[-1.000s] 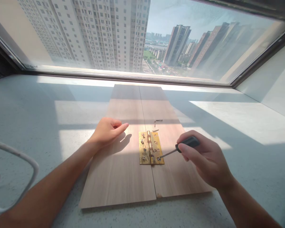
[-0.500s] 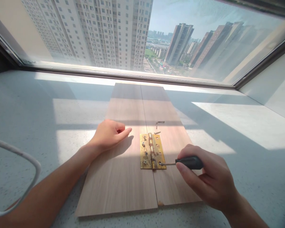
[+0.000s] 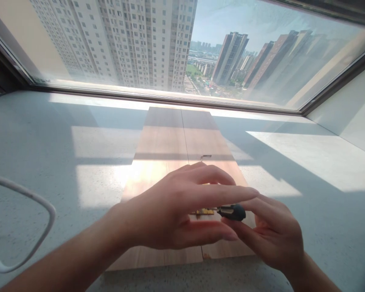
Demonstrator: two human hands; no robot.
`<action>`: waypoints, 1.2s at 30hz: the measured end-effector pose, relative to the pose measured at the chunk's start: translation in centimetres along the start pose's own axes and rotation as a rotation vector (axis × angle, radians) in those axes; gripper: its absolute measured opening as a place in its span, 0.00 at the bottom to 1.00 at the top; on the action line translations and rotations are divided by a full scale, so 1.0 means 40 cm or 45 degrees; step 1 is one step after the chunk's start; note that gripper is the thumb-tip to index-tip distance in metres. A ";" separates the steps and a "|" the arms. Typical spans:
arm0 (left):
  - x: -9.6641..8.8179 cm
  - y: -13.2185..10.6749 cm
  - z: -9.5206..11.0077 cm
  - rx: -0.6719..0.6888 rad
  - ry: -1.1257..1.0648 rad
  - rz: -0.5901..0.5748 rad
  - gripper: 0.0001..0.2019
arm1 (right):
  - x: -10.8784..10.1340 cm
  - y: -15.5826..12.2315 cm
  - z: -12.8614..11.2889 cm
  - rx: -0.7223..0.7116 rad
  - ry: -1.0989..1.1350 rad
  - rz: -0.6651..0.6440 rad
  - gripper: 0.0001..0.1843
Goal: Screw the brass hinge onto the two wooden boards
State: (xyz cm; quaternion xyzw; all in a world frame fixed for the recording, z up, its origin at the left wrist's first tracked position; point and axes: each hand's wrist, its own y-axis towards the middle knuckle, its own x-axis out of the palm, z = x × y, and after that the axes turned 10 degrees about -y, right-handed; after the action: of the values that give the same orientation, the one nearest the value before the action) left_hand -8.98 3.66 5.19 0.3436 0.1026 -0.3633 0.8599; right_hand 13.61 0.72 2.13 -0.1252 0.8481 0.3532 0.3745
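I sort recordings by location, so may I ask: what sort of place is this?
Probably indoors, high in a tall building: a large window looks down past high-rise towers, and a pale speckled ledge in front of it, striped with sunlight, carries two wooden boards.

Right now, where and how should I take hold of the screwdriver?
Take the screwdriver by its thick black handle, likely best from the right: its thin shank points left toward the hinge, and the left hand arches over that side.
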 end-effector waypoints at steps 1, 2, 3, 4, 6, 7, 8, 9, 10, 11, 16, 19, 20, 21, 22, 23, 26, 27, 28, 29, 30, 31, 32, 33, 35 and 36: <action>0.006 0.007 0.008 0.011 0.032 -0.048 0.13 | -0.002 0.005 -0.003 -0.008 0.023 -0.017 0.15; 0.010 0.010 0.010 0.021 0.059 -0.079 0.11 | -0.003 0.009 -0.006 -0.017 0.042 -0.035 0.14; 0.013 0.012 0.009 0.024 0.083 -0.097 0.11 | -0.004 0.011 -0.009 -0.024 0.057 -0.051 0.14; 0.016 0.012 0.005 0.029 0.094 -0.105 0.11 | -0.005 0.013 -0.011 -0.032 0.066 -0.064 0.13; 0.019 0.011 -0.005 0.037 0.102 -0.103 0.12 | -0.004 0.012 -0.011 -0.042 0.079 -0.079 0.12; 0.019 0.011 -0.009 0.035 0.119 -0.104 0.11 | -0.003 0.011 -0.011 -0.042 0.083 -0.083 0.11; 0.020 0.010 -0.012 0.034 0.147 -0.105 0.10 | -0.002 0.010 -0.009 -0.043 0.085 -0.083 0.10; 0.020 0.011 -0.014 0.028 0.180 -0.106 0.09 | 0.000 0.009 -0.007 -0.042 0.083 -0.080 0.09; 0.021 0.011 -0.015 0.024 0.212 -0.099 0.09 | 0.001 0.008 -0.005 -0.037 0.073 -0.077 0.09; 0.022 0.011 -0.016 0.012 0.238 -0.088 0.08 | 0.003 0.007 -0.003 -0.029 0.061 -0.068 0.09; 0.026 0.007 -0.014 -0.033 0.289 -0.093 0.07 | 0.002 0.007 -0.007 -0.006 0.005 0.043 0.11; 0.029 0.008 -0.008 -0.046 0.297 -0.138 0.07 | -0.001 0.008 -0.021 -0.071 -0.101 0.067 0.12; 0.029 0.009 -0.005 -0.049 0.296 -0.152 0.08 | -0.002 0.008 -0.025 -0.072 -0.139 0.078 0.12; 0.029 0.011 -0.003 -0.044 0.297 -0.164 0.10 | -0.001 0.007 -0.028 -0.069 -0.168 0.091 0.11; 0.028 0.013 -0.002 -0.031 0.306 -0.178 0.11 | 0.000 0.006 -0.030 -0.066 -0.181 0.094 0.10; 0.027 0.016 0.000 -0.010 0.320 -0.190 0.12 | 0.001 0.005 -0.030 -0.069 -0.183 0.098 0.09; 0.021 0.026 0.000 0.056 0.351 -0.203 0.11 | 0.007 0.003 -0.027 -0.097 -0.147 0.113 0.08; 0.019 0.029 -0.001 0.070 0.359 -0.203 0.10 | 0.008 0.003 -0.024 -0.104 -0.128 0.117 0.07; 0.016 0.033 -0.001 0.082 0.364 -0.204 0.09 | 0.009 0.004 -0.021 -0.111 -0.109 0.118 0.07; 0.014 0.037 -0.002 0.090 0.369 -0.203 0.09 | 0.009 0.006 -0.018 -0.118 -0.089 0.117 0.07; 0.012 0.040 -0.003 0.095 0.374 -0.203 0.08 | 0.009 0.008 -0.014 -0.126 -0.068 0.110 0.08; 0.010 0.042 -0.004 0.100 0.377 -0.205 0.08 | 0.008 0.011 -0.011 -0.135 -0.047 0.107 0.08; 0.008 0.045 -0.004 0.099 0.380 -0.208 0.07 | 0.008 0.014 -0.008 -0.146 -0.027 0.102 0.09; 0.006 0.047 -0.004 0.095 0.383 -0.213 0.07 | 0.007 0.017 -0.006 -0.160 -0.011 0.093 0.09; 0.002 0.050 -0.004 0.089 0.377 -0.228 0.06 | 0.008 0.024 -0.003 -0.193 0.005 0.086 0.09; -0.001 0.052 -0.004 0.089 0.370 -0.235 0.06 | 0.008 0.027 -0.002 -0.206 0.001 0.080 0.09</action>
State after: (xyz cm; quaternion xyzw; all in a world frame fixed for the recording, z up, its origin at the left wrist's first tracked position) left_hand -7.56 4.81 6.14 0.4112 0.2443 -0.3904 0.7867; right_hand 12.82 1.47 2.46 -0.1284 0.8204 0.4321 0.3517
